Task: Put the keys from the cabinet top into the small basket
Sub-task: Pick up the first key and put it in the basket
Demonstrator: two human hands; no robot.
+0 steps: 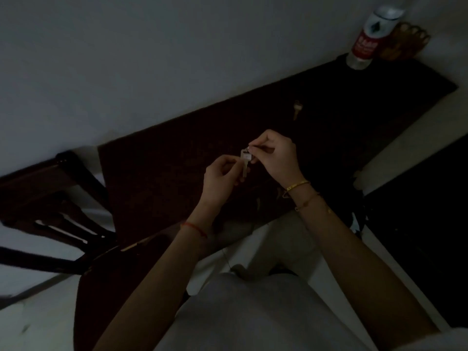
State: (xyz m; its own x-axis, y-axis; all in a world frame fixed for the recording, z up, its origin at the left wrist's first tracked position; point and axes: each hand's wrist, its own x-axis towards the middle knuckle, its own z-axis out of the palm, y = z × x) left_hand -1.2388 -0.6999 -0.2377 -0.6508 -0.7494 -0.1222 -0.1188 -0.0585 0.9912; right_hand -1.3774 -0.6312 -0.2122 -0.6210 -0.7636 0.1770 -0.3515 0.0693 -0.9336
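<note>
The scene is dim. A silver key (245, 163) hangs above the dark cabinet top (164, 173), and both hands are on it. My right hand (274, 154) pinches the ring at the key's head. My left hand (221, 182) closes its fingers at the key's blade from the left. A second, brass-coloured key (296, 109) lies flat on the cabinet top farther back. The small woven basket (405, 43) stands at the far right end against the wall, partly hidden behind a can.
A red and white spray can (367, 39) stands in front of the basket at the cabinet's far end. A dark wooden chair (50, 206) sits to the left of the cabinet. A pale wall runs behind the cabinet.
</note>
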